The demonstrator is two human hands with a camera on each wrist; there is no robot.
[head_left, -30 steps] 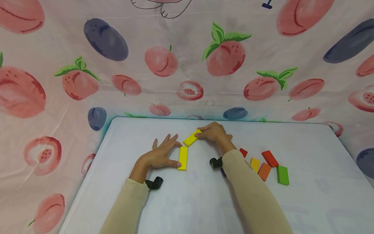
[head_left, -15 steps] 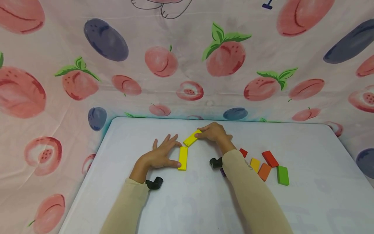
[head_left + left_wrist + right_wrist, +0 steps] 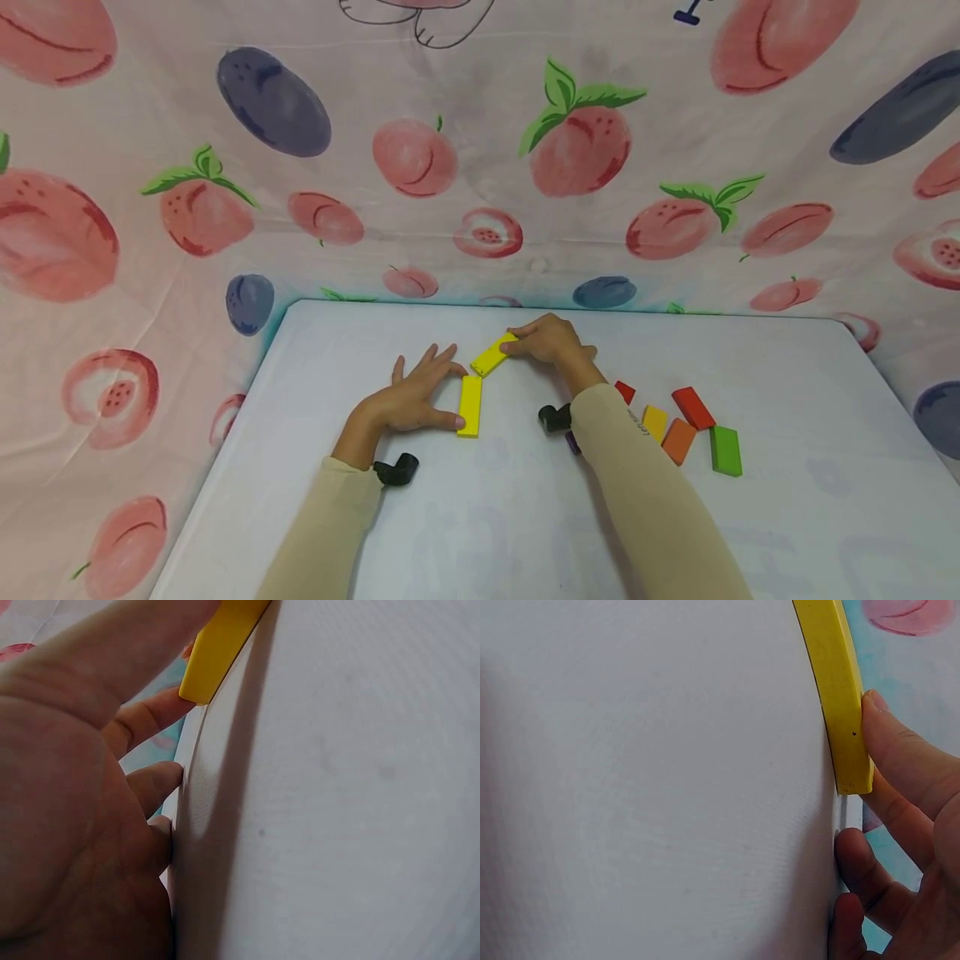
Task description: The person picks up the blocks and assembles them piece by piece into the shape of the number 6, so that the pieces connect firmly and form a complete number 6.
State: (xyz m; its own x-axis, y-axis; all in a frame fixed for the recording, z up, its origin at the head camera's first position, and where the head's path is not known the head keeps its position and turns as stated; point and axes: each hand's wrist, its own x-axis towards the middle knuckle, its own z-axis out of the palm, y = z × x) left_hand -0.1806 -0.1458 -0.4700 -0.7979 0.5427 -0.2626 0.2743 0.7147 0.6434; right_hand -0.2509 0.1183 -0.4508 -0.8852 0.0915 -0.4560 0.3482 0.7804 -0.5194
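Observation:
Two yellow rectangular blocks lie flat on the white table, their ends meeting at an angle. My left hand point(image 3: 408, 400) spans the nearer yellow block point(image 3: 470, 407), thumb at its near end and index finger at its far end. The other left fingers spread away over the table. At the upper end of the tilted yellow block point(image 3: 489, 358), my right hand point(image 3: 551, 339) grips with thumb and index finger. In the right wrist view the thumb presses on this yellow block point(image 3: 836, 697), with small dark dots on its face. In the left wrist view a yellow block point(image 3: 221, 652) shows between thumb and finger.
Right of my right forearm lie a red block point(image 3: 693, 407), an orange block point(image 3: 678, 440), a green block point(image 3: 726, 450) and a small yellow block point(image 3: 655, 422). The sleeve partly covers another red piece point(image 3: 624, 391) and a dark purple piece point(image 3: 573, 442). A fruit-print cloth point(image 3: 540, 225) hangs behind.

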